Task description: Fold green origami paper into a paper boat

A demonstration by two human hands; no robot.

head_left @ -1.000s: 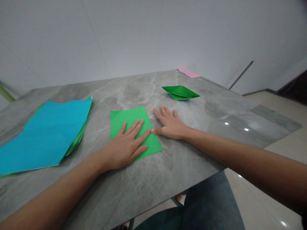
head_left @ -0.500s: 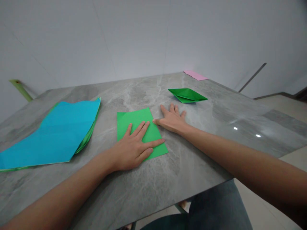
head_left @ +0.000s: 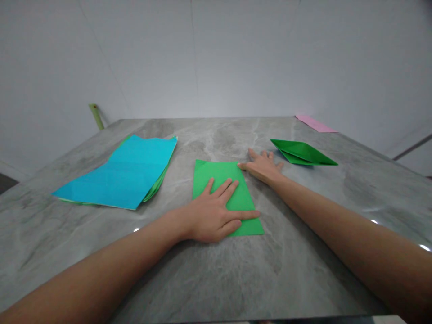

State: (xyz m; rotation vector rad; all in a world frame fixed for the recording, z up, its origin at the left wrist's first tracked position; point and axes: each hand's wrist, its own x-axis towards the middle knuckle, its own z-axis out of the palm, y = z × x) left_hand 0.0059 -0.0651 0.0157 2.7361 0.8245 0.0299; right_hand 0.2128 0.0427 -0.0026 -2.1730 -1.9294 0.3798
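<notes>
A light green sheet of paper (head_left: 216,171) lies flat on the grey marbled table, and looks folded. My left hand (head_left: 216,216) rests flat on it with the fingers spread, covering its lower left part. At the sheet's upper right edge is the thumb of my right hand (head_left: 261,166); the other fingers are spread on the table beside the paper. Just beyond my right hand sits a folded dark green paper shape (head_left: 303,153), pointed at both ends.
To the left lies a stack of large paper sheets (head_left: 124,175), blue on top with green beneath. A pink paper (head_left: 315,123) is at the far right corner of the table (head_left: 216,279). A white wall (head_left: 216,58) stands behind the table's far edge.
The camera view has turned to the left, so everything appears shifted right. My right hand has slid a little up along the sheet's right edge; my left hand stays pressed on the paper.
</notes>
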